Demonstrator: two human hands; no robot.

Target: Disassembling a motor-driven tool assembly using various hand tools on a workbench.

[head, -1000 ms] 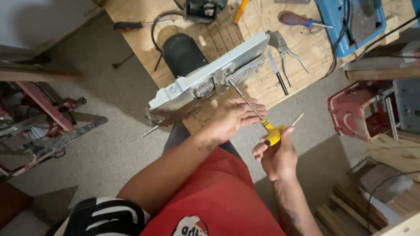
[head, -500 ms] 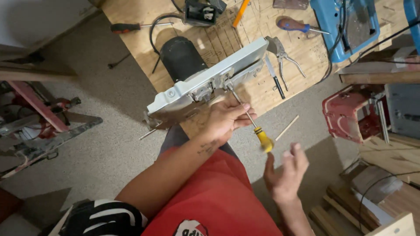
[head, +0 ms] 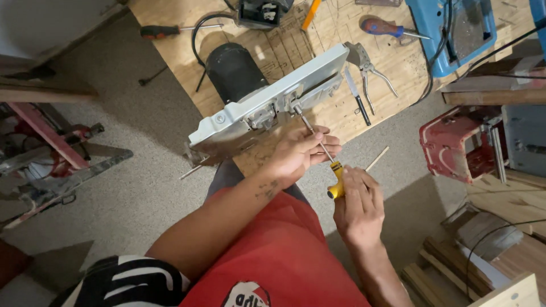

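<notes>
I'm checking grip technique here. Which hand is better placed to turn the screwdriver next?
The right hand, probably: it wraps the yellow handle. The left hand only pinches the shaft to steady it against the grey machine.

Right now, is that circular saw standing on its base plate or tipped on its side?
Tipped on its side. The circular saw's grey base plate stands on edge, facing the person, with the black motor housing lying on the plywood board behind it.
</notes>
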